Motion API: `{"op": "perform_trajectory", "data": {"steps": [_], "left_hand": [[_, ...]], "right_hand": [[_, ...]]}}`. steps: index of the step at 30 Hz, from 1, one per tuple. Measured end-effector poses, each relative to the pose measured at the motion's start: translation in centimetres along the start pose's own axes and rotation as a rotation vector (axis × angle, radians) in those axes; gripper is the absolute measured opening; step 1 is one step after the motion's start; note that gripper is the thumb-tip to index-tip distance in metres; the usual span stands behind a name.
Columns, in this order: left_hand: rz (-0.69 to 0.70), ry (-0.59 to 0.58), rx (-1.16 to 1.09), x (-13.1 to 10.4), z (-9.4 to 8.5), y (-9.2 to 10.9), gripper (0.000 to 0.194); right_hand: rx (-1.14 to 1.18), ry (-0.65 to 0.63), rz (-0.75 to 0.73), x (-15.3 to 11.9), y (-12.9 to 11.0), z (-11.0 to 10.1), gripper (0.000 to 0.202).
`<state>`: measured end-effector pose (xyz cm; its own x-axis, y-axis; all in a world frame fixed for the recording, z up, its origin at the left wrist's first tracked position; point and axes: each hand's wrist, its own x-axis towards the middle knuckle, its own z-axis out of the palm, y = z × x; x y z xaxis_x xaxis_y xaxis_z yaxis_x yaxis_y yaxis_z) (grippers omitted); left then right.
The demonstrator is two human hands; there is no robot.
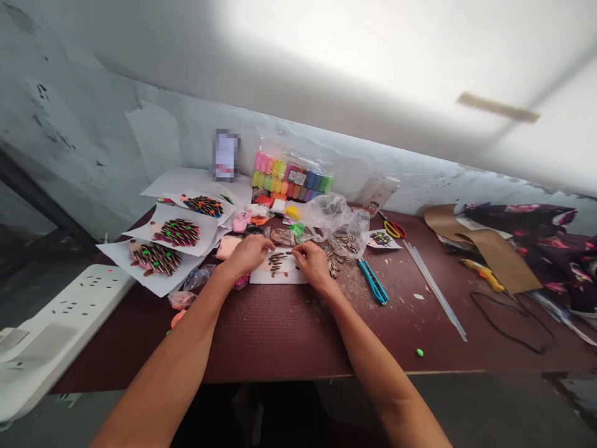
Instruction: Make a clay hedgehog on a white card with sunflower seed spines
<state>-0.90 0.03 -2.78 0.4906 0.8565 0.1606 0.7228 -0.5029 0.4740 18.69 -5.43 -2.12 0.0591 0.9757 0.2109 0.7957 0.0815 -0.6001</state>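
A white card (265, 277) lies on the dark red table, with a hedgehog-like figure (278, 262) of striped seeds in its middle. My left hand (250, 254) rests at the card's upper left, thumb and fingers close together; anything between them is too small to make out. At the card's right side my right hand (313, 262) pinches a small dark piece that looks like a seed (290, 252). Just right of that hand is a pile of striped seeds (333, 261), partly beside a clear plastic bag (357, 233).
Finished seed cards (161, 283) overlap at the left, near a white power strip (100, 298). Coloured clay packs (291, 177) stand against the wall. A blue cutter (373, 283), scissors (395, 229), glue sticks (436, 289) and a yellow glue gun (487, 277) lie to the right.
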Motion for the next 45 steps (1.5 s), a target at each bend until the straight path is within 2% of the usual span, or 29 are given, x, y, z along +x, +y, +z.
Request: {"op": "perform_trajectory", "data": {"steps": [9, 36, 45], "left_hand": [[-0.011, -0.002, -0.02, 0.0, -0.1, 0.2, 0.035], [-0.01, -0.016, -0.018, 0.0, -0.2, 0.1, 0.035], [-0.015, -0.015, -0.017, 0.0, -0.1, 0.1, 0.035]], "right_hand": [[-0.066, -0.034, 0.005, 0.0, -0.9, -0.1, 0.013], [-0.198, -0.083, -0.111, 0.1, -1.2, 0.2, 0.016], [-0.211, -0.079, -0.109, 0.1, -1.2, 0.4, 0.017]]}}
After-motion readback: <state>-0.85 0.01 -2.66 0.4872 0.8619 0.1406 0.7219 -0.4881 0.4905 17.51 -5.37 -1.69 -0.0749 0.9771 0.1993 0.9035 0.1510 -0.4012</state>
